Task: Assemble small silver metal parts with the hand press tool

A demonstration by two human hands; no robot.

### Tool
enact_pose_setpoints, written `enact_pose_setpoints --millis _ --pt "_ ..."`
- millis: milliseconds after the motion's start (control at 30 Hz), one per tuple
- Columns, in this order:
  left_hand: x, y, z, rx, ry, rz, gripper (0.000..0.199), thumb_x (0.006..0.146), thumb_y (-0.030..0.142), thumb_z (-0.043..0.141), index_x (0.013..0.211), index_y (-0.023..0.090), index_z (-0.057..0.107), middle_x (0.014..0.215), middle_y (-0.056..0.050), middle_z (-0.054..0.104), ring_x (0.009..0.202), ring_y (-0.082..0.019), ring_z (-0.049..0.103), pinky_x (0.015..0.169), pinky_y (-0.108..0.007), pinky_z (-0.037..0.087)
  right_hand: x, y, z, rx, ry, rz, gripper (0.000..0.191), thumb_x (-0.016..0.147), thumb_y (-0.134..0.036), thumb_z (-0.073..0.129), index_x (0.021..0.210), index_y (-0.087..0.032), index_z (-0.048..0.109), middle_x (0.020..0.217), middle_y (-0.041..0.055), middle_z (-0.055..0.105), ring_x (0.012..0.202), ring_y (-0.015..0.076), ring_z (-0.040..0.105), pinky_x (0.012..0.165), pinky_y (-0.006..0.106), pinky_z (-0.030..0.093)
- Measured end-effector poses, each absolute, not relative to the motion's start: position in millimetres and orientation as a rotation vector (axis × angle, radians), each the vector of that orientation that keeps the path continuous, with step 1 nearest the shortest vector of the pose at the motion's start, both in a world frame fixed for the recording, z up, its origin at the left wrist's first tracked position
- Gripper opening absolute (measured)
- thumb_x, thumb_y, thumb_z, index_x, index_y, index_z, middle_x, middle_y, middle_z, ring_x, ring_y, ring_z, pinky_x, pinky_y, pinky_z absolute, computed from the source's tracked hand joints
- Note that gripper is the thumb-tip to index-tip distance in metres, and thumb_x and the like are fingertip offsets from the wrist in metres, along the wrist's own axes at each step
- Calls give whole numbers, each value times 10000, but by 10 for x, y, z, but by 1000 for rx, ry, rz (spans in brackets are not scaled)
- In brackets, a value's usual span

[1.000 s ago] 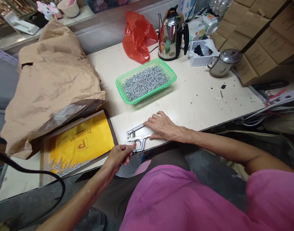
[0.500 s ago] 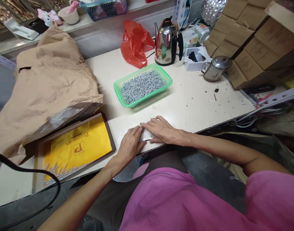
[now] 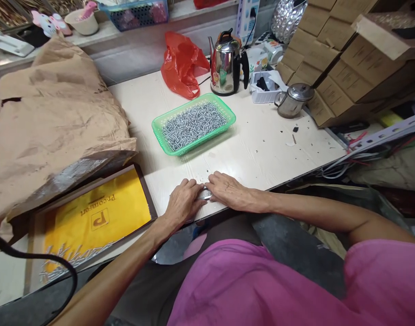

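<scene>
Near the table's front edge, my left hand (image 3: 183, 200) is closed at one end of some thin, silvery rod-like pieces (image 3: 205, 194). My right hand (image 3: 228, 192) closes on their other end, its fingers curled. Between the two hands only a short stretch of the silvery pieces shows; the fingers hide the rest, so their exact kind is unclear. Beyond the hands sits a green plastic basket (image 3: 166, 150) filled with small shiny metal pins (image 3: 194, 124). To the left, a shallow box with a yellow lining (image 3: 98, 208) holds longer silvery screw-like pieces (image 3: 71, 260) along its near side.
Brown paper (image 3: 58, 113) covers the table's left part. At the back stand a red plastic bag (image 3: 182, 65), a steel kettle (image 3: 225, 68), a white plastic tray (image 3: 265, 93) and a lidded metal pot (image 3: 294, 102). Cardboard boxes (image 3: 330, 63) are stacked at right. Small scraps lie nearby.
My right hand's fingers, flatter over the silvery pieces before, are now more curled around their end. The view has shifted slightly, moving the table's contents leftward.
</scene>
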State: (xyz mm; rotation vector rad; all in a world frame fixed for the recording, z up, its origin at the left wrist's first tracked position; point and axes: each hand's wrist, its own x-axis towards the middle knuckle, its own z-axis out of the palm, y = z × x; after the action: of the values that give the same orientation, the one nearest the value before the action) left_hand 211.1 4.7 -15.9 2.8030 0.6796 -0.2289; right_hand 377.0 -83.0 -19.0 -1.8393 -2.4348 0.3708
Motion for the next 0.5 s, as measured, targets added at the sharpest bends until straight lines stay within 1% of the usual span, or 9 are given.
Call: enact_pose_setpoints --millis 67,200,233,300,333,367,433,467,500 --pt "2102 39 -179 2803 729 -212 257 867 350 608 1072 200 649 949 -64 621 928 -238 524 740 -343 447 3773 -820 -238 -1784 -2435 352 151 930 -193 520 990 -101 623 972 116 595 924 226 507 770 337 396" --pt "2110 33 -220 2798 795 -166 205 899 364 561 948 207 683 885 -55 628 906 -227 535 715 -330 441 3786 -761 -306 -1700 -2454 326 179 949 -163 466 910 -128 637 867 82 598 846 198 500 726 312 375" --pt "2114 32 -220 2800 799 -163 204 898 363 562 947 207 685 882 -56 630 905 -229 539 715 -331 446 3793 -748 -312 -1702 -2453 327 180 949 -170 471 909 -129 641 863 80 599 845 197 500 726 310 375" --pt "2114 21 -209 2811 813 -153 216 891 356 574 1003 204 678 899 -63 635 917 -240 547 727 -343 464 3824 -731 -303 -1729 -2432 338 159 937 -209 515 959 -126 649 900 86 602 873 202 505 741 308 379" --pt "2108 5 -204 2816 815 -147 246 884 350 585 1062 200 663 923 -69 640 932 -249 552 736 -352 476 3849 -728 -288 -1740 -2418 350 174 920 -248 557 1001 -124 648 933 92 602 897 209 507 752 308 383" --pt "2095 -22 -202 2819 819 -134 300 874 341 600 1132 193 635 967 -79 645 958 -259 556 752 -364 490 3880 -727 -268 -1741 -2408 363 238 893 -303 606 1044 -123 643 965 99 599 921 219 506 765 310 387" --pt "2053 -115 -222 2822 837 -60 421 861 308 619 1251 160 562 1133 -121 632 1070 -287 549 836 -399 503 3952 -729 -225 -1711 -2412 389 414 841 -425 661 1117 -118 623 1018 113 593 956 236 506 795 321 391" --pt "2027 -182 -246 2822 841 -1 451 865 284 613 1284 139 532 1234 -147 599 1149 -300 527 902 -418 492 3985 -728 -208 -1692 -2421 400 449 848 -463 640 1130 -115 619 1026 117 596 960 237 509 809 325 389" --pt "2001 -260 -278 2821 838 67 454 877 258 594 1301 118 513 1322 -171 551 1230 -311 488 972 -434 464 4012 -724 -199 -1678 -2431 410 437 880 -471 593 1129 -113 620 1021 118 601 955 231 514 819 326 385"
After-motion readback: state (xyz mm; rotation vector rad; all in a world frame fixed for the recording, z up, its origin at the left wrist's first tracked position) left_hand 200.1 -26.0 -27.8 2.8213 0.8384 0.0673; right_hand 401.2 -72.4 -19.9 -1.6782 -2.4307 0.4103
